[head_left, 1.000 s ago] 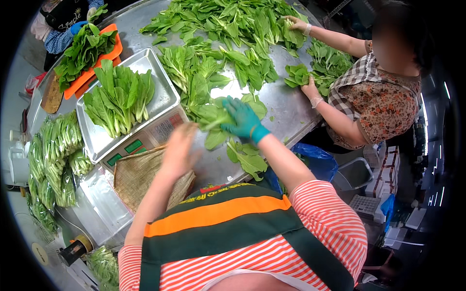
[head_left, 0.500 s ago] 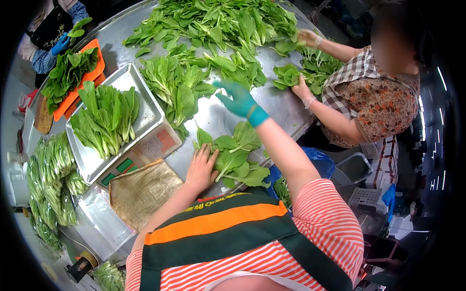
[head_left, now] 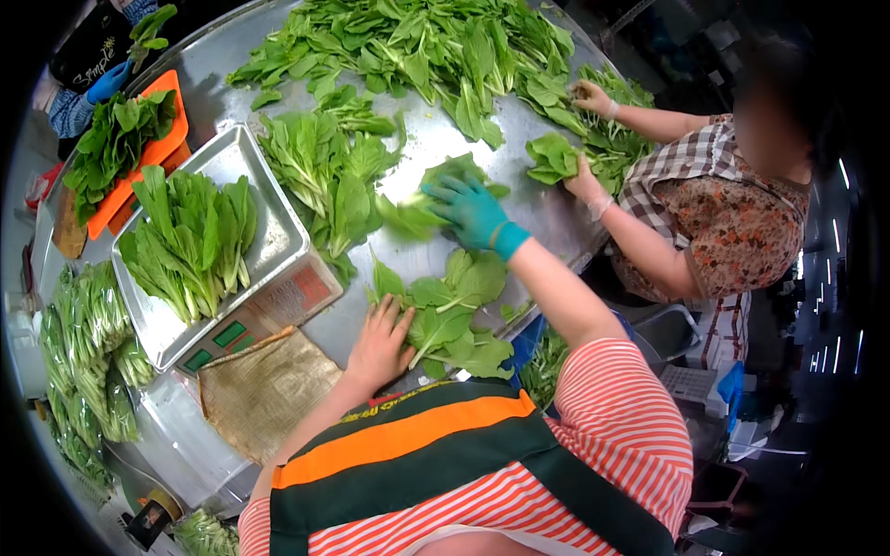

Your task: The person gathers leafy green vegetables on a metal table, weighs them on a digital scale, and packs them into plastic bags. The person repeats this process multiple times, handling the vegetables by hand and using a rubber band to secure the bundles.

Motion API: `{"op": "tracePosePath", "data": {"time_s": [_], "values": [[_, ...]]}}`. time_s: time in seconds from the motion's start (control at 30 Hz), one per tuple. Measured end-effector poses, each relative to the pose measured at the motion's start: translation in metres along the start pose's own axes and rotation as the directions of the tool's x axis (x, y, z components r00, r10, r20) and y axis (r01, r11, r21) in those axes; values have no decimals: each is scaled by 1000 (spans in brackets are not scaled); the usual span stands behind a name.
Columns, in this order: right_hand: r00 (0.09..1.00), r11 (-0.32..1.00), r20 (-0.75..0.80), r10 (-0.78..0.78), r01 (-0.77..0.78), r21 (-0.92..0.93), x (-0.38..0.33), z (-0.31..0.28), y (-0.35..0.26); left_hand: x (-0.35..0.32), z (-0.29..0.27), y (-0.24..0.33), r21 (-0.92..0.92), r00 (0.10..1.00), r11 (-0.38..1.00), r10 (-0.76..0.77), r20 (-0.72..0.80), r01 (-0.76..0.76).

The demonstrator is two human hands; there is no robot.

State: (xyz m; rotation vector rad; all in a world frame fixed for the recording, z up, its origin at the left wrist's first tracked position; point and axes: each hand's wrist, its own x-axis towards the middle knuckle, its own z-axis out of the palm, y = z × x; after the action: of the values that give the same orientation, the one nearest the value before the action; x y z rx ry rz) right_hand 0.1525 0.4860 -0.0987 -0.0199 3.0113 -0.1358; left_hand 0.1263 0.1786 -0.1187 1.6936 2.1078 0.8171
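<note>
My left hand (head_left: 380,345) is bare and lies with its fingers stretched over the edge of a small heap of leafy greens (head_left: 454,320) at the table's near side. Farther out, my right hand (head_left: 475,215), in a teal glove, has its fingers curled over a bunch of leafy greens (head_left: 413,219). That bunch is smeared by motion, and the glove hides part of it. Left of it lies another cluster of greens (head_left: 324,157). A large pile of the same greens (head_left: 417,42) covers the far side.
At left, a metal tray (head_left: 278,199) of upright greens sits on a scale (head_left: 297,292). A brown cloth (head_left: 269,389) lies before it, with bagged greens (head_left: 93,324) beside. An orange basket (head_left: 162,139) holds greens. One co-worker (head_left: 723,204) handles greens at right; another's blue-gloved hand (head_left: 109,82) shows far left.
My right hand has come down onto a bunch of greens and drawn it nearer, away from the pile. My left hand stays on its heap. The view has shifted slightly.
</note>
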Motion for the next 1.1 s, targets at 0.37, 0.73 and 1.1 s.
{"op": "tracePosePath", "data": {"time_s": [0.37,0.73,1.1], "values": [[933,877,-258,252,-108,469,-29,-11,-60,-4,9,-5,32,998,999,32,-53,-30],[633,426,-422,649,158,891,-40,-34,-84,-2,-8,0,-181,987,983,1,-158,-31],[728,762,-470,498,-110,638,-9,-9,-123,-13,-30,-7,-225,989,970,-114,-92,91]]}}
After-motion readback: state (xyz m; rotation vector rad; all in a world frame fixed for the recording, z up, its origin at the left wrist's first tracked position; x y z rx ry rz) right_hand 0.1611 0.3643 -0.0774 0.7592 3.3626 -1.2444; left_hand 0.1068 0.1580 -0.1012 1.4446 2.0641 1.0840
